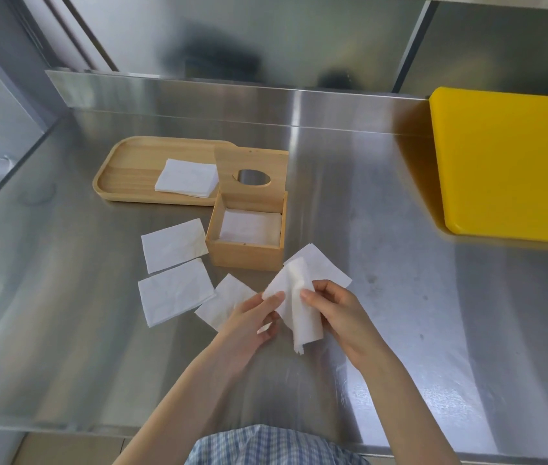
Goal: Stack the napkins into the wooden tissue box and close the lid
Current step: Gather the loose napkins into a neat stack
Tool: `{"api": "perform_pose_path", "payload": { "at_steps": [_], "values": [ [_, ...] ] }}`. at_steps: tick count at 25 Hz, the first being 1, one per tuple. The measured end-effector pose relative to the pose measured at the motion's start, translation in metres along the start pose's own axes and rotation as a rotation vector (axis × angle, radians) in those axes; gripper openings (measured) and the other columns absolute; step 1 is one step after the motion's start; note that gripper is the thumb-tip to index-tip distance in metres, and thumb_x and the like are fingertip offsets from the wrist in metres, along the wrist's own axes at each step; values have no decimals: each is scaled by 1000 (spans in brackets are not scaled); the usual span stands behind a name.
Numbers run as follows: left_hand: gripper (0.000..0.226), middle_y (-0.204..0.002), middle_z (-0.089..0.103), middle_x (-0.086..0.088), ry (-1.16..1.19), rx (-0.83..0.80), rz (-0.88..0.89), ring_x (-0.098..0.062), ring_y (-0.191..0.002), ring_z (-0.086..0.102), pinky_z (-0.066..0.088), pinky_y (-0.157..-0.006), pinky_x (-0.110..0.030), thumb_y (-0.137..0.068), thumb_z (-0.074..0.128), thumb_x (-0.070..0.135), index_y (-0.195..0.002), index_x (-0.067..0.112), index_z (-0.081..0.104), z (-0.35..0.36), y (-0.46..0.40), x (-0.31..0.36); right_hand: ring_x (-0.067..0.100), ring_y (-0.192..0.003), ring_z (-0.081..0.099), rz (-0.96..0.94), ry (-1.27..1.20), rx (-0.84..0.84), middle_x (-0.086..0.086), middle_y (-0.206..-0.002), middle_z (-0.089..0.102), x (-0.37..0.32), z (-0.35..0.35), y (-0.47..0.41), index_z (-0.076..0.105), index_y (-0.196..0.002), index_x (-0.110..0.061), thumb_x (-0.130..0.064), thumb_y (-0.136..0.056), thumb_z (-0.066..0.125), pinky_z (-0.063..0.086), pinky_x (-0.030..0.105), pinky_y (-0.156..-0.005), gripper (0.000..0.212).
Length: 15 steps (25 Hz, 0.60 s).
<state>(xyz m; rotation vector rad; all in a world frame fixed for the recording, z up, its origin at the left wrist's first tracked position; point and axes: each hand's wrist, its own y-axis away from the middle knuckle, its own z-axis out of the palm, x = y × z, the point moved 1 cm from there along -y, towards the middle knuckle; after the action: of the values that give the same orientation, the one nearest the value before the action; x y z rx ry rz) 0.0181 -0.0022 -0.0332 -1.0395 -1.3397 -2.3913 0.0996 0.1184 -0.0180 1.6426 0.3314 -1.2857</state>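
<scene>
The wooden tissue box [245,255] stands open on the steel counter, its lid [252,177] with an oval hole tilted up at the back. A white napkin [251,226] lies inside it. In front of the box, my left hand [249,317] and my right hand [336,313] both pinch one crumpled white napkin [299,303] held above the counter. Another napkin [319,265] lies under it. Three flat napkins lie to the left: one [173,245] beside the box, one [175,292] nearer me, one [224,302] partly under my left hand.
A wooden tray [125,169] behind and left of the box holds a small stack of napkins [185,177]. A yellow cutting board [511,162] lies at the right. The counter's raised back edge [198,92] runs behind; its front edge is near my body.
</scene>
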Motion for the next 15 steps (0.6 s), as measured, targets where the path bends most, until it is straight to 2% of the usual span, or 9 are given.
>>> {"api": "perform_pose_path", "payload": {
  "at_steps": [2,3,5,8,11,13,15],
  "values": [
    [12,-86,70,-2,7,-63,-6,-17,-84,62,47,-85,-30,-89,56,21,-91,16,67,-1,0,-2,18,-89,59,14,-121,-79,4,-93,65,1,0,1,63,-90,-10,-9,-90,56,47,28,-80,7],
    [18,-94,71,-5,33,-96,-17,-21,-90,63,48,-88,-34,-90,55,21,-101,14,66,-1,0,-2,17,-87,60,17,-156,-111,4,-92,66,0,0,1,63,-90,-10,-9,-90,56,48,27,-79,8],
    [27,-101,71,-10,85,-120,-21,-25,-93,64,50,-88,-38,-91,52,18,-113,7,63,-1,1,-2,15,-86,62,10,-128,-134,2,-91,68,0,0,1,65,-90,-12,-10,-90,56,49,26,-79,9],
    [27,-103,71,-9,55,-91,35,-24,-92,67,51,-88,-41,-91,51,15,-114,8,62,-2,-2,-2,13,-90,60,-8,141,-46,-1,-94,67,3,-3,-5,65,-92,-15,-16,-90,57,46,27,-86,9],
    [25,-111,67,-11,40,2,28,-31,-105,61,44,-99,-51,-90,53,15,-113,10,59,-5,-6,1,17,-88,61,-1,269,72,1,-92,65,1,-13,-13,63,-91,-16,-16,-91,54,49,32,-89,8],
    [15,-106,66,-8,32,45,22,-32,-105,60,44,-100,-52,-90,53,15,-104,14,60,-6,-7,3,19,-86,62,-32,359,140,0,-86,64,-2,-18,-20,62,-92,-15,-15,-91,53,50,27,-80,9],
    [14,-103,66,-7,13,65,22,-33,-106,60,45,-99,-52,-90,53,16,-104,15,59,-6,-8,5,18,-86,59,-91,519,228,2,-89,63,-6,-22,-27,63,-100,-11,-15,-91,53,44,16,-67,14]
  ]
}}
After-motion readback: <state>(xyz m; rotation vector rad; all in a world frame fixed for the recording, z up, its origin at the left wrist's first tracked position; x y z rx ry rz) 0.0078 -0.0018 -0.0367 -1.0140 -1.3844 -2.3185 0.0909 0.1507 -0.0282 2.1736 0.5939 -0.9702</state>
